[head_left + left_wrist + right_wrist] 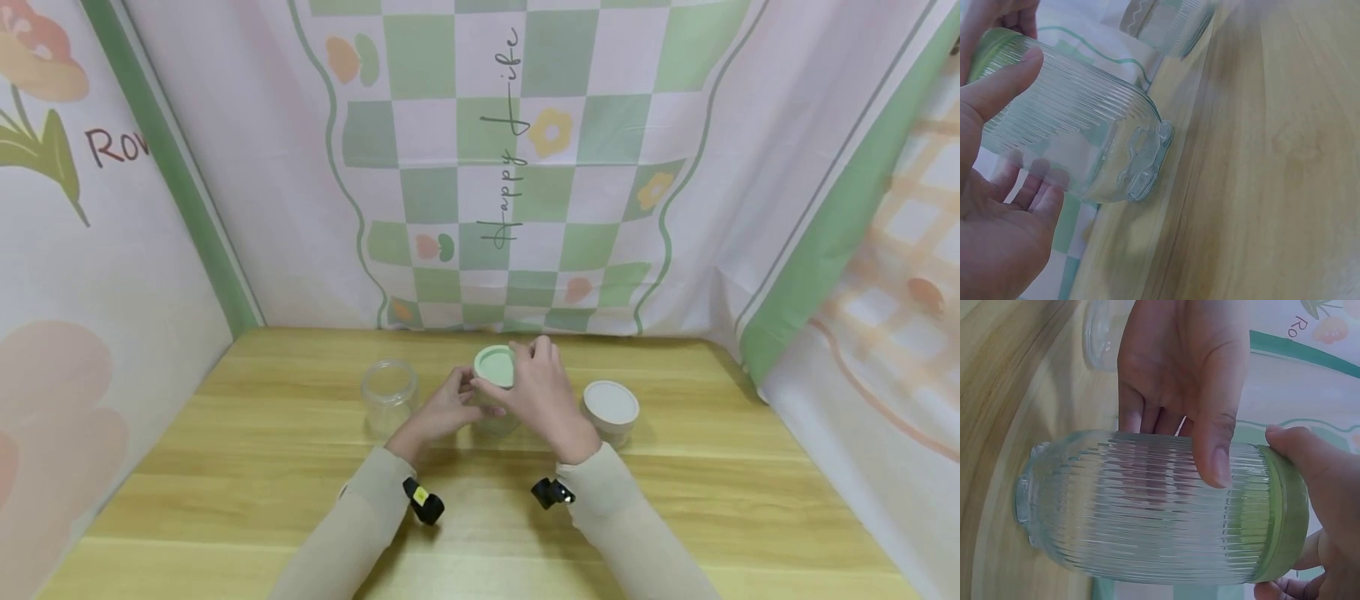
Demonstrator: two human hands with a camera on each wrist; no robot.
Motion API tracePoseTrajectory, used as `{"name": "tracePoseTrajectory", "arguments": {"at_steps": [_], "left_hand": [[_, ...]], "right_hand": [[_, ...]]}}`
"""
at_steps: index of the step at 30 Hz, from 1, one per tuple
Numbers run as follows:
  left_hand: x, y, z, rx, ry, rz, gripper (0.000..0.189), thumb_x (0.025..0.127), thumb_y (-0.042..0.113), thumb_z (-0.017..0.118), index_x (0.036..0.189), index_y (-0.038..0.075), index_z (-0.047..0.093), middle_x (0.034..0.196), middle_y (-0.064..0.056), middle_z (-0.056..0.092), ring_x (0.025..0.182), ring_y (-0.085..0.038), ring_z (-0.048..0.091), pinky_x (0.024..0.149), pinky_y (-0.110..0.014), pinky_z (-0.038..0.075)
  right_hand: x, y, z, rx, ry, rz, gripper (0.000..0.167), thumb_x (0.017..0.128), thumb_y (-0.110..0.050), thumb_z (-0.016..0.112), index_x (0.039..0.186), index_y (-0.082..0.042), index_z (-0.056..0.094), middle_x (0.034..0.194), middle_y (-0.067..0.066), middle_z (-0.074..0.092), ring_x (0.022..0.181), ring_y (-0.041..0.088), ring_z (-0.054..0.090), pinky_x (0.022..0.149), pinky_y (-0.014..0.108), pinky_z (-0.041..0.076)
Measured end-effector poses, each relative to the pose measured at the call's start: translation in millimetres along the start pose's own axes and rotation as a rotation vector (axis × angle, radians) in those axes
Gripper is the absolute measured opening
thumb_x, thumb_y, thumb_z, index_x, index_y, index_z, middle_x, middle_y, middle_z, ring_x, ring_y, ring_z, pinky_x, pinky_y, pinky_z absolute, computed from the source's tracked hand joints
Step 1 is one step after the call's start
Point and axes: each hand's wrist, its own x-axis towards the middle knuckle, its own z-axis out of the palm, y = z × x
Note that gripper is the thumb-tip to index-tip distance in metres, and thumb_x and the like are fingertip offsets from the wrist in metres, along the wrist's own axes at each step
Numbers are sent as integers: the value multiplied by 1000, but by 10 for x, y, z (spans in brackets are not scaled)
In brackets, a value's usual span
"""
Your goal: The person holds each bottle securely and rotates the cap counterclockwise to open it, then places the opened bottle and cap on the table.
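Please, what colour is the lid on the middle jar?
The lid is light green; the head view shows its top best.

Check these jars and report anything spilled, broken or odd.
Nothing looks spilled or broken. Only the left jar stands out: it has no lid, while a green lid tops the middle jar and a white lid the right jar.

Wrist views look dim, while pale glare washes the table (480, 554).

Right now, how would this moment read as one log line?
left hand: holds ribbed jar | right hand: grips its green lid | lidless jar: on table, left | white-lidded jar: on table, right
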Motion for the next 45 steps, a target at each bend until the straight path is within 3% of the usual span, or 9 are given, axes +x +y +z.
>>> {"name": "tracePoseTrajectory", "arguments": {"at_steps": [6,23,32,39,45], "left_hand": [[-9,8,7,6,-3,0,94,76,53,85,147,19,34,153,-5,35,143,-35,31,114,-60,30],[11,-20,-5,-10,-17,12,89,79,50,84,146,19,34,150,-5,37,142,-33,32,114,-61,28],[22,-15,-10,-15,-29,45,86,84,40,82,148,14,31,149,-8,37,141,-35,33,116,-55,29],[27,-25,-12,-20,-35,53,86,86,37,81,150,11,29,150,-12,35,141,-35,34,115,-55,30],[20,-8,-8,-21,-32,53,84,88,33,80,150,10,29,150,-13,36,141,-35,34,115,-55,30]], "right_hand": [[-10,21,1,48,-9,-1,84,83,-58,75,131,9,58,99,14,43,88,26,40,69,33,42],[48,211,-57,275,-140,-34,84,83,-48,80,144,1,51,122,17,46,107,31,47,81,44,52],[176,363,-138,384,-279,-104,81,83,-40,83,146,-2,49,126,16,47,105,28,51,84,42,53],[233,499,-171,472,-403,-113,79,85,-36,80,152,-13,44,145,14,42,123,31,50,95,49,49],[244,540,-169,509,-424,-135,77,86,-33,77,153,-16,44,152,11,38,131,33,45,100,54,44]]}}
